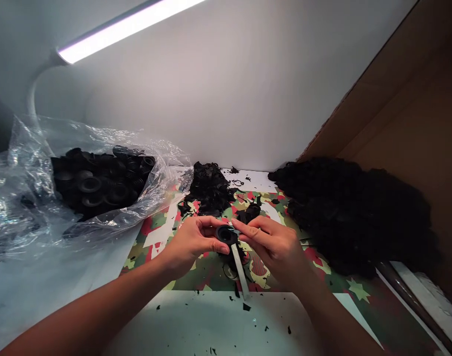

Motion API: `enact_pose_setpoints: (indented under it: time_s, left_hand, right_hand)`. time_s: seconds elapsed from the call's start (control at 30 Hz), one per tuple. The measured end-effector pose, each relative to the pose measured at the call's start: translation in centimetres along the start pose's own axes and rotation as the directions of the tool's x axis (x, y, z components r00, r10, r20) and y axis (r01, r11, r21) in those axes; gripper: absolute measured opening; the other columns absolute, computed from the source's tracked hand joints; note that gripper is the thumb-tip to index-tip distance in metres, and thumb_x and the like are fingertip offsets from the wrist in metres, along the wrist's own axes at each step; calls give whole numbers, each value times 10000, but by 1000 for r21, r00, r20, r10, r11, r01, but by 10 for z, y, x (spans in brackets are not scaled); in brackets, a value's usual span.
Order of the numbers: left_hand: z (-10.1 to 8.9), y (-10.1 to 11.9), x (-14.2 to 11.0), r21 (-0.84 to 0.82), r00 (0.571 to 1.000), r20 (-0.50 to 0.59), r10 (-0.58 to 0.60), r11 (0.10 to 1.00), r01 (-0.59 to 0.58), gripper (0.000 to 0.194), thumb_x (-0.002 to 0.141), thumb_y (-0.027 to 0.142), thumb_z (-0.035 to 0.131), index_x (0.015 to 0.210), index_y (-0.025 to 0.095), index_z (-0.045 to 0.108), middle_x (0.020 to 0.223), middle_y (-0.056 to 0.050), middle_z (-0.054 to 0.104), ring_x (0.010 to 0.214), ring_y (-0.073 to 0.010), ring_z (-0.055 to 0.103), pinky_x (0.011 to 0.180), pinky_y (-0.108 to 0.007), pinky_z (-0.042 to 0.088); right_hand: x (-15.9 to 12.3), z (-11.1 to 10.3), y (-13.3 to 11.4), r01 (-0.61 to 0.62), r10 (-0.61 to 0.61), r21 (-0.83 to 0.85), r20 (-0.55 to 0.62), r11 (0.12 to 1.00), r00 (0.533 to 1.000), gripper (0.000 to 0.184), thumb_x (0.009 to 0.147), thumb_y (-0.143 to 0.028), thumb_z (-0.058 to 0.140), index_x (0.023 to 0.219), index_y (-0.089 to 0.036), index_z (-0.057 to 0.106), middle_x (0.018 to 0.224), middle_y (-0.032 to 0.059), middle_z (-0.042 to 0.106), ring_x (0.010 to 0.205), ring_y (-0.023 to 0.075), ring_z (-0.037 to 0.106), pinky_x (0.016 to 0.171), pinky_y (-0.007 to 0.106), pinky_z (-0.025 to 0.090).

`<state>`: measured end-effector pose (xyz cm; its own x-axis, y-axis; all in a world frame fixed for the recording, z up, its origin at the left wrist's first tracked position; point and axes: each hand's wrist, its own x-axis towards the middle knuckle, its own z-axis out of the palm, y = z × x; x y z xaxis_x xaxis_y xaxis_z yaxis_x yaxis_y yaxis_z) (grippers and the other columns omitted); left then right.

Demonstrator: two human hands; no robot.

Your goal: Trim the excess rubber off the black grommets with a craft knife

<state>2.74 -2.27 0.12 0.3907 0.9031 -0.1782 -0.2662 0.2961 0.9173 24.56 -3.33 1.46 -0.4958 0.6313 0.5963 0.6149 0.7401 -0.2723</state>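
My left hand (199, 241) grips a black rubber ring-shaped part (225, 234) between thumb and fingers, its round opening facing up toward me. At the ring's right edge, my right hand (272, 242) has its fingers pinched together. Something small and shiny shows near those fingertips, but I cannot make out what it is. A narrow pale strip (240, 272) runs from just below the ring toward me; whether it is held or lies on the table cannot be told. Black scraps and thin loops lie beneath the hands.
To the left, a clear plastic bag (166, 163) holds many black ribbed rubber parts (103, 180). Black scraps (211, 188) are heaped behind my hands. A larger dark pile (344, 212) sits at right, beside cardboard (403, 99). A lit lamp (133, 29) hangs above the patterned sheet (196, 277).
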Motion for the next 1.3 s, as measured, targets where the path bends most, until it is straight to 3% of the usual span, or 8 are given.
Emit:
enact_pose_setpoints:
  time_s: [0.2, 0.5, 1.3]
  left_hand:
    - [0, 0, 0, -15, 1000, 7, -5, 1000, 5, 331, 517, 141, 914, 819, 148, 778, 719, -1, 694, 665, -95, 564, 606, -205, 396]
    - [0, 0, -1, -42, 999, 42, -29, 999, 31, 309, 502, 166, 922, 768, 138, 768, 711, 2, 673, 660, -93, 526, 599, -208, 366]
    - [0, 3, -3, -29, 994, 109, -30, 999, 33, 264, 528, 150, 910, 750, 148, 766, 730, -15, 707, 695, -127, 592, 656, -228, 463]
  right_hand:
    - [1, -1, 0, 52, -53, -24, -11, 998, 999, 305, 990, -200, 557, 1270, -189, 676, 808, 44, 667, 693, 131, 571, 611, 233, 461]
    - [2, 0, -1, 61, -60, 17, -18, 998, 998, 296, 990, -180, 553, 1254, -211, 683, 816, 38, 681, 704, 128, 579, 616, 234, 466]
    - [1, -1, -2, 58, -55, 90, -31, 994, 998, 329, 1016, -178, 488, 1263, -269, 684, 760, 12, 672, 674, 111, 592, 601, 219, 460]
